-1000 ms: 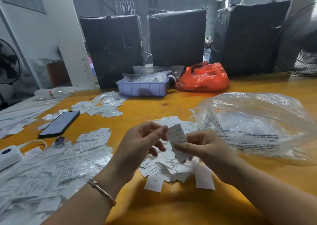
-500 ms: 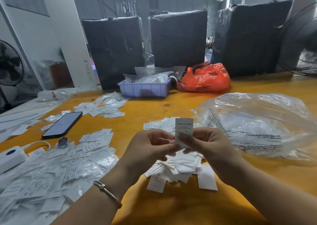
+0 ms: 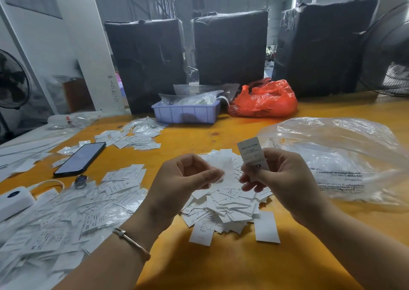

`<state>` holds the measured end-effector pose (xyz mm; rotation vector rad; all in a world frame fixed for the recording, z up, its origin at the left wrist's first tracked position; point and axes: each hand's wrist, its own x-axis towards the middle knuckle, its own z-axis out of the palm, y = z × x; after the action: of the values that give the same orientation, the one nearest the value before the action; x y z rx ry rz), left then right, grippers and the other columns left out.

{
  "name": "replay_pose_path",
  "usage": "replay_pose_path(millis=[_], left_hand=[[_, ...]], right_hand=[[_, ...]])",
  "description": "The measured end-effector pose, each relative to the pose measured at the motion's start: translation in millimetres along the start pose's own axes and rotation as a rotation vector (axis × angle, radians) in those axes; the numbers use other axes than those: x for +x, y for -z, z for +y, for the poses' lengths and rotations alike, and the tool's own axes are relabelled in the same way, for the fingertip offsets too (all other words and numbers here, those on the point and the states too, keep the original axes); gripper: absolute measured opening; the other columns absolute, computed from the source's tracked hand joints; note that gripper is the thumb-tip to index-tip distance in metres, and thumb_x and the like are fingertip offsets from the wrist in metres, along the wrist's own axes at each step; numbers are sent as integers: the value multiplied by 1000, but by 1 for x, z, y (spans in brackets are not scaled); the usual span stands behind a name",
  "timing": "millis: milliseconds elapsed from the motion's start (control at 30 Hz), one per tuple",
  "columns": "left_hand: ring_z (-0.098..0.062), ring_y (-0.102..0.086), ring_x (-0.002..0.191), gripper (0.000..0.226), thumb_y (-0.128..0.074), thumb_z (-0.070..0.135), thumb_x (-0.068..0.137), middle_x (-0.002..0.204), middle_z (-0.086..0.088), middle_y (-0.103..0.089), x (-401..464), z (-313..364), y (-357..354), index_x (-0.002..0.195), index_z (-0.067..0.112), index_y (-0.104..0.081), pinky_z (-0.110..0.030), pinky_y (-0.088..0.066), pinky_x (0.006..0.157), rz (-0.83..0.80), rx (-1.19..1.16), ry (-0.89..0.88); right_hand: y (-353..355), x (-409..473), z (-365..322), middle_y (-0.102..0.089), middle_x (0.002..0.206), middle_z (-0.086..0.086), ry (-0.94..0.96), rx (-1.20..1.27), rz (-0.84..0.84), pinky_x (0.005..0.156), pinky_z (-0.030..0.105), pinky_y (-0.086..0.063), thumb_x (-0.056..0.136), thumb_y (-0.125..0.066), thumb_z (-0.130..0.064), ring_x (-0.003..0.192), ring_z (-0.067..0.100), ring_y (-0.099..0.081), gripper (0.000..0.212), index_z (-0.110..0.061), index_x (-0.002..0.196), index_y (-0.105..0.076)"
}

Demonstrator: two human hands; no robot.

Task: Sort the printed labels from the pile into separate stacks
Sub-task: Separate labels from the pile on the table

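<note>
Labels are lying in a loose heap near the front edge of the desk, between our two hands, and we are holding two of them up above it. Our right hand is pinching one printed label between thumb and curled fingers, upright, its size mark showing just above the thumb. Our left hand is pinching a second, blurred slip at its fingertips, the other fingers curled in.

We are judging that the slip in the left hand is the shakier one: it is held by an edge only, and it could be dropping back into the heap unsorted. The labels are thin and overlapping, so two could be clinging together and going to one stack as one. The wide spread of labels toward the left edge is already sprawling close to the heap, so stacks could be merging. The clear plastic bag by the right edge is lying just beside the heap, and a brush of our forearm could be dragging it across.
</note>
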<state>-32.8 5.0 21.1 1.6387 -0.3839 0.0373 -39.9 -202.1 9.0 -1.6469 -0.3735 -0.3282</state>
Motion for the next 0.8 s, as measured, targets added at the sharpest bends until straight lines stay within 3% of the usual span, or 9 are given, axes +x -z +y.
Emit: replay_pose_path(millis=[200,267,400,600,800], left_hand=[[-20,-73,82,25,-83,16,65,84,-7,-75,-1,-2,-1,85,9,-71,-20,-55,71,24,37,-74],[-17,-73,82,23,-81,21,65,84,-4,-76,-1,-2,-1,84,12,-73,-19,-56,72,24,90,-115],[-14,-72,78,18,-77,29,68,82,2,-76,-4,-2,-3,82,17,-76,-24,-59,76,13,274,-209],[-10,-70,77,6,-77,25,75,83,11,-75,-4,-4,-2,80,28,-75,-20,-57,69,15,399,-231],[-8,-70,77,19,-71,39,71,81,11,-75,-4,-3,-2,84,26,-76,-20,-57,71,-3,400,-258]], right_hand=[[0,-1,-4,-62,59,10,153,-60,67,50,26,-47,81,-73,-5,51,16,-56,7,-8,76,-69],[0,-2,-10,-62,58,0,207,-47,104,51,19,-43,80,-72,-13,51,4,-52,3,-14,77,-72],[0,-4,-21,-64,64,-19,329,-94,100,54,9,-41,85,-67,-20,58,-1,-57,5,-16,84,-70],[-3,-6,-17,-55,63,-13,399,-364,19,53,12,-36,88,-64,-10,61,5,-49,15,-4,74,-65],[0,-3,-14,-57,66,2,417,-491,91,56,40,-41,87,-58,-21,62,17,-47,23,-3,73,-64]])
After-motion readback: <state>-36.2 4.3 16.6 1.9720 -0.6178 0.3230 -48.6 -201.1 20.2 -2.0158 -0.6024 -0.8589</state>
